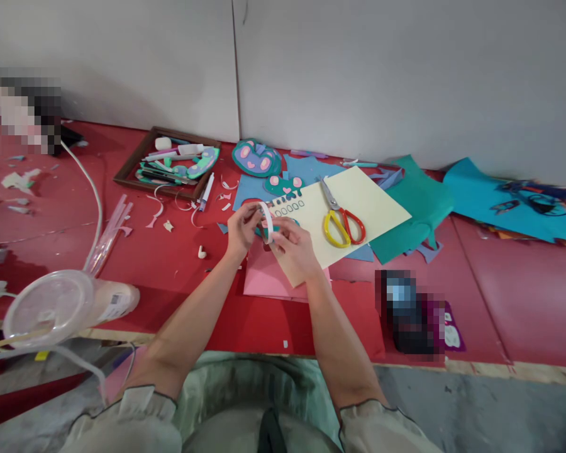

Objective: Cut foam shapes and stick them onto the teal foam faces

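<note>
My left hand (243, 230) and my right hand (294, 245) meet over the papers, fingers closed around a white curved band (268, 220) that looks like a roll of tape. Part of a teal cut-out shows behind the fingers. Beneath them lie a cream paper sheet (382, 201) with small ovals drawn on it and a pink paper (268, 277). Scissors (332, 200) with one yellow and one red handle rest on the cream sheet, right of my right hand. Just beyond the hands is a teal cut-out (283, 185) with pink spots.
A brown frame tray (122, 173) holds pens and cut pieces. Beside it sits a blue-and-pink paper cut-out (257, 157). Green paper (417, 204) and blue paper (471, 195) lie right. A lidded plastic cup (117, 301) and a clear round container (49, 307) stand near the front left edge.
</note>
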Demonstrator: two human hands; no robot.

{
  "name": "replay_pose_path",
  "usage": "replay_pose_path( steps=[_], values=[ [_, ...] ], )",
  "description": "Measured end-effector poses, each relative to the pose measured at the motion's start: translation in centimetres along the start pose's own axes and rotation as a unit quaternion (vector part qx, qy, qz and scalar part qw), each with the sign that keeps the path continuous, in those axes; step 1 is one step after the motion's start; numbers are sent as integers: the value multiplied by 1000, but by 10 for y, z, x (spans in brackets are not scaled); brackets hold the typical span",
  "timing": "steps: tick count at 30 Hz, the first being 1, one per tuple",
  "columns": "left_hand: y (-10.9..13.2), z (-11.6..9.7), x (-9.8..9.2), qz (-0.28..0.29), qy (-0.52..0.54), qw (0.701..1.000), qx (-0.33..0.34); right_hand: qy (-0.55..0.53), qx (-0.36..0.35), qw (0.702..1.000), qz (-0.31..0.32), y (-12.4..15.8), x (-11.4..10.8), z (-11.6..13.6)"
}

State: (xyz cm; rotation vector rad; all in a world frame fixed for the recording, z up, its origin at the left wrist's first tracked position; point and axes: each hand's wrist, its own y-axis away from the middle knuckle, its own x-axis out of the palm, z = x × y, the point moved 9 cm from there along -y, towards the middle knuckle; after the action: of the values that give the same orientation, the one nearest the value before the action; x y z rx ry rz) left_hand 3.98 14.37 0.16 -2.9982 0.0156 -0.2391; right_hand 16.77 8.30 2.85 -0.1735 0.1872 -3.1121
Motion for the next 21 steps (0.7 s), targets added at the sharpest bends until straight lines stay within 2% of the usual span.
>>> replay_pose_path(
  steps=[3, 5, 8, 11, 13, 18, 21],
  values=[
    [0, -1, -2, -14, -27, 999, 13, -47, 48, 996, 56, 4, 13, -7],
    [-1, -6, -5, -29, -52, 997, 39, -85, 68, 992, 63, 5, 16, -10],
    [1, -19, -8, -44, -81, 991, 100, -107, 62, 992, 3, 3, 6, -10],
    [9, -33, -10, -63, -161, 973, 154, -59, 22, 994, -95, -1, -14, -8],
    [16, -41, -6, -64, -214, 957, 185, -14, -8, 991, -135, -2, -23, -5],
    [27, -50, 12, -22, -256, 937, 235, 97, -70, 982, -145, -2, -25, 1],
    [26, -48, 10, -37, -253, 937, 236, 116, -93, 979, -137, -2, -22, 4]
  ],
)
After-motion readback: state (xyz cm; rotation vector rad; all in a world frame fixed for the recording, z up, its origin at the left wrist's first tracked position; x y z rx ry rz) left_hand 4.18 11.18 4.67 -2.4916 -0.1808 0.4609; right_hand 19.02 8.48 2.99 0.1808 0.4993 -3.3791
